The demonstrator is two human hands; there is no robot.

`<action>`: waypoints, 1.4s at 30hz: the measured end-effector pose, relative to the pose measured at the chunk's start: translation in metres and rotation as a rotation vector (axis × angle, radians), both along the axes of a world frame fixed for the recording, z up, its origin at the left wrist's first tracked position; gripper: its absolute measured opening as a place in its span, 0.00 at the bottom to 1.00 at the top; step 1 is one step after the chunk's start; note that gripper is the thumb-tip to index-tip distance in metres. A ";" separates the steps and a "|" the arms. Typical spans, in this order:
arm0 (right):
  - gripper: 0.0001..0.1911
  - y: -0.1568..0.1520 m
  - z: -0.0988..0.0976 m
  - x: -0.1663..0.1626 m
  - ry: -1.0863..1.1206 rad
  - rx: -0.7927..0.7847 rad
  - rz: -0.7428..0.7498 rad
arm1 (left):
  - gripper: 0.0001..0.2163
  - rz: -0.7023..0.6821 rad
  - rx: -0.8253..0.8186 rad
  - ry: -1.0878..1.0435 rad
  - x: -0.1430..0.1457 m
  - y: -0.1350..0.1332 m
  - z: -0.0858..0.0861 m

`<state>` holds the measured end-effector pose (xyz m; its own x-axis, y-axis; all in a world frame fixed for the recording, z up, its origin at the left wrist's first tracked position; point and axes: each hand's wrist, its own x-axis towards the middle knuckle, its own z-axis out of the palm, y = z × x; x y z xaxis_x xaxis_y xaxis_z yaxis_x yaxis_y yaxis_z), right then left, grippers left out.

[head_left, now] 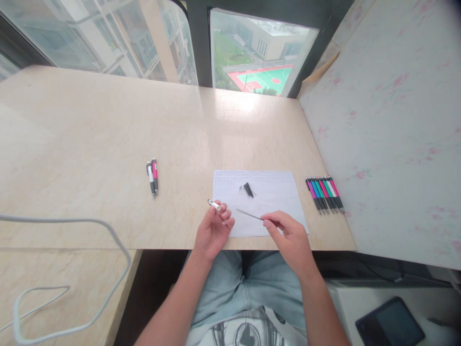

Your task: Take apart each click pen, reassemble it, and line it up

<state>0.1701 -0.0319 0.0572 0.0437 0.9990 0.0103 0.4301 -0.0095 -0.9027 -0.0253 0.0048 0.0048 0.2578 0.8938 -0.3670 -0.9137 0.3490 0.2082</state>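
Pinched in the fingers of my left hand (215, 231) is a white pen barrel (215, 205), its hollow end facing right. My right hand (290, 235) grips a thin pen refill (249, 214) by one end, and the refill's free tip points left toward the barrel without touching it. Both hands are over the near part of a white sheet of paper (277, 192) with lines of writing along its top. On the sheet lie a black pen grip section (248, 190) and a tiny metallic piece (240, 187); a spring may lie beside them, too faint to be sure.
Left of the paper, two pens (152, 178), one white and one pink, lie side by side. A row of several coloured pens (325, 194) lies at the right edge near the patterned wall (382, 125). A grey cable (115, 235) loops at left; a dark tablet (391, 322) sits lower right.
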 end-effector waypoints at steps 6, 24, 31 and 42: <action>0.08 -0.004 0.012 -0.006 -0.008 0.075 0.021 | 0.05 -0.005 0.006 0.022 0.001 0.000 0.001; 0.10 0.000 0.026 -0.030 -0.259 0.349 0.030 | 0.07 -0.029 0.048 0.110 0.004 -0.001 -0.002; 0.10 0.000 0.020 -0.035 -0.300 0.341 0.082 | 0.06 -0.053 0.150 0.267 0.008 -0.005 -0.005; 0.08 0.003 0.016 -0.026 -0.105 0.153 0.032 | 0.06 -0.095 0.253 0.401 0.010 -0.007 -0.005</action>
<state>0.1438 -0.0288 0.0730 0.0022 0.9863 0.1650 0.5201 0.1398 -0.8426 -0.0151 -0.0025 -0.0004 0.2255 0.9472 -0.2279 -0.7108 0.3200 0.6264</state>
